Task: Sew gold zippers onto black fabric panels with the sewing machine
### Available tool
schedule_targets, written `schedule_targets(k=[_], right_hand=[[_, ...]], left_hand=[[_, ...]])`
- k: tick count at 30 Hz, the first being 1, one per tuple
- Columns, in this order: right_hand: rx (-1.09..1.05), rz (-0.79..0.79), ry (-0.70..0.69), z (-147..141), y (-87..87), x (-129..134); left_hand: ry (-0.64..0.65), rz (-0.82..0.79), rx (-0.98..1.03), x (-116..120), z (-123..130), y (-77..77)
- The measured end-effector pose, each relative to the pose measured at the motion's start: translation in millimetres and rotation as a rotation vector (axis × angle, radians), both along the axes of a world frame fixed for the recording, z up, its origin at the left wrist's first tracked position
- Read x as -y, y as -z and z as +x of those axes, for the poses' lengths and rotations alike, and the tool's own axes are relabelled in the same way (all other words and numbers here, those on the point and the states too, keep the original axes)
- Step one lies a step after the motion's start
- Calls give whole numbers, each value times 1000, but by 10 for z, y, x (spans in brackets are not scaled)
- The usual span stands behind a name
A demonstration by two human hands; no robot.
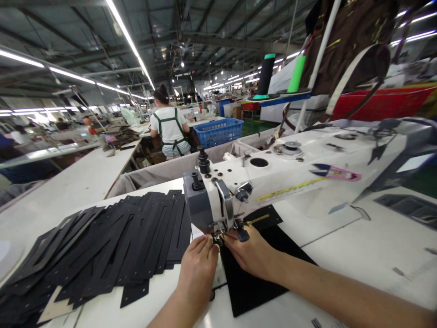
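Note:
A white sewing machine stands before me, its presser foot low over the bed. Just left of the foot is my left hand, fingers pinched together; what is between them is hidden. My right hand lies right of the needle area, fingers bent and closed on the edge of a black fabric panel. The panel lies flat under that hand and forearm. Behind the right hand, a gold zipper shows against a black piece with small holes.
Many black slotted pieces overlap in a spread pile at left. Pink-handled thread snips rest on the machine arm. Black and green thread cones stand above. A co-worker is beyond, beside a blue basket.

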State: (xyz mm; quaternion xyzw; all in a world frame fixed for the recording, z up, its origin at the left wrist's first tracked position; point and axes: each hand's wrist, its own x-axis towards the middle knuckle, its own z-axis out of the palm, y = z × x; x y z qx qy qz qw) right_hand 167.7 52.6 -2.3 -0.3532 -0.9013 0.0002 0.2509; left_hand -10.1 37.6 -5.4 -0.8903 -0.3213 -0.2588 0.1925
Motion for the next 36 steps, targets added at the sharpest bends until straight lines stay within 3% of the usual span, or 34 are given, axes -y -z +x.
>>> schedule_targets(k=[6, 10, 14, 18, 21, 25, 28, 32, 34, 36], right_hand=[[-75, 1, 59, -23, 71, 0], [-50, 31, 176, -33, 111, 9], [8, 63, 271, 76, 187, 205], [50, 87, 322, 236, 269, 672], [63, 79, 318, 279, 276, 1024], [31, 51, 254, 330, 163, 1297], [-33, 61, 269, 546, 31, 1350], [-157, 42, 592, 1024, 19, 1307], [-218, -103, 693, 1204, 89, 1288], [-319, -277, 690, 1281, 142, 1288]], left_hand=[[-18, -27, 36, -48, -21, 55], [-29, -235, 165, 16, -64, 23], [-149, -755, 661, 304, -87, -55], [-154, -1400, 1305, 627, 32, -143], [-169, -1664, 1431, 743, 213, -229], [-251, -1683, 1134, 764, 422, -293], [-278, -1640, 1102, 797, 450, -307], [-205, -1652, 1162, 925, 365, -356], [-155, -1660, 1201, 1002, 321, -389], [-148, -1677, 1248, 1072, 284, -412]])
